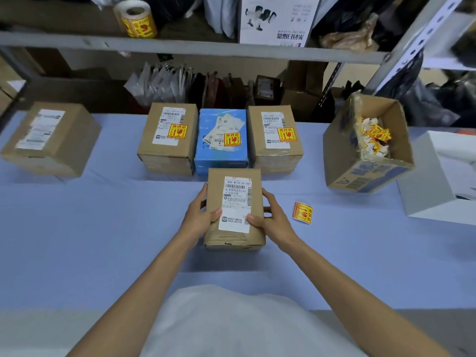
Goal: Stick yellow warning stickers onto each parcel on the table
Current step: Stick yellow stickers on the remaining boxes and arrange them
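Observation:
A brown cardboard parcel (235, 202) with a white shipping label and no yellow sticker stands in the middle of the blue table. My left hand (201, 215) grips its left side, thumb on top. My right hand (270, 217) grips its right side, thumb on the label's lower corner. A loose yellow warning sticker (302, 212) lies on the table just right of my right hand. Behind, three parcels in a row carry yellow stickers: a brown one (167, 140), a blue one (222, 140) and a brown one (275, 140). Another brown parcel (49, 140) sits far left, bare of stickers.
An open cardboard box (368, 150) holding crumpled sticker backings tilts at the right. A white box (438, 176) sits at the far right edge. A roll of yellow stickers (136, 19) stands on the shelf above, among bags and boxes.

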A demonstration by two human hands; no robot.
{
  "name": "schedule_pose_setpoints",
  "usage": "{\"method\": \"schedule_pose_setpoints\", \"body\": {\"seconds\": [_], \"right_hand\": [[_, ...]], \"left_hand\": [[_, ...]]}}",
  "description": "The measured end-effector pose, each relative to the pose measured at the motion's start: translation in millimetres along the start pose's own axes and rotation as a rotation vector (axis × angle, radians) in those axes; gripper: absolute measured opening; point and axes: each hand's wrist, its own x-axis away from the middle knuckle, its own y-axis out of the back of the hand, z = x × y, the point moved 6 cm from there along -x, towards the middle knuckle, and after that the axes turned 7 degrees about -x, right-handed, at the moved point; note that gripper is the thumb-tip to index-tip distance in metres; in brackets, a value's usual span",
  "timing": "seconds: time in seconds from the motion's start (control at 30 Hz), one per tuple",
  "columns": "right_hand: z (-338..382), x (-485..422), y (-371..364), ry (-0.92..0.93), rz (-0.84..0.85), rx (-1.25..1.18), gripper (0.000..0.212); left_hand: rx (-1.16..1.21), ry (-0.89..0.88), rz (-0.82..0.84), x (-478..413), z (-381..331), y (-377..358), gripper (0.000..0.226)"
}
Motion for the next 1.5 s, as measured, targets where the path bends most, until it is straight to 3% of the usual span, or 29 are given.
{"method": "schedule_pose_setpoints", "body": {"seconds": [0.17, 0.27, 0.33, 0.4, 0.5, 0.67, 0.77, 0.9, 1.23, 1.4, 1.5], "right_hand": [[-1.9, -1.5, 1.1, -0.022, -0.006, -0.01, 0.067], [-5.0, -11.2, 29.0, 0.036, -0.155, -0.055, 0.031], [-9.3, -17.2, 61.9, 0.064, -0.44, 0.199, 0.028], [-19.9, -20.6, 84.2, -0.063, -0.626, 0.613, 0.036], [-44.7, -25.6, 86.2, -0.196, -0.543, 0.911, 0.048], [-52.9, -26.7, 81.2, 0.033, -0.445, 0.982, 0.034], [-48.4, -23.3, 84.2, 0.089, -0.409, 0.919, 0.033], [-47.9, -21.4, 81.0, 0.191, -0.355, 1.013, 0.024], [-51.0, -10.3, 80.4, 0.245, -0.376, 1.179, 0.015], [-47.9, -3.9, 90.9, 0.191, -0.454, 1.069, 0.006], [-27.8, -0.6, 90.8, 0.301, -0.546, 1.015, 0.015]], "left_hand": [[0.005, -0.006, 0.008, 0.0, 2.4, 1.4, 0.079], [0.012, 0.002, -0.004, -0.2, 5.1, 2.7, 0.08], [0.017, 0.005, -0.01, -1.3, 6.1, 4.3, 0.082], [0.024, 0.004, -0.013, -2.4, 6.3, 6.0, 0.083], [0.03, 0.006, -0.014, -2.7, 4.7, 7.5, 0.085], [0.024, 0.014, -0.004, -1.0, 2.7, 7.6, 0.084], [0.026, 0.015, 0.0, -0.1, 1.8, 7.5, 0.085], [0.009, 0.017, 0.002, 0.7, 1.6, 5.9, 0.084], [-0.002, 0.014, 0.011, 5.3, -1.1, 5.0, 0.084], [0.001, 0.007, 0.013, 5.5, -2.1, 5.2, 0.083], [-0.06, 0.008, -0.036, 8.1, -7.0, 5.2, 0.082]]}}
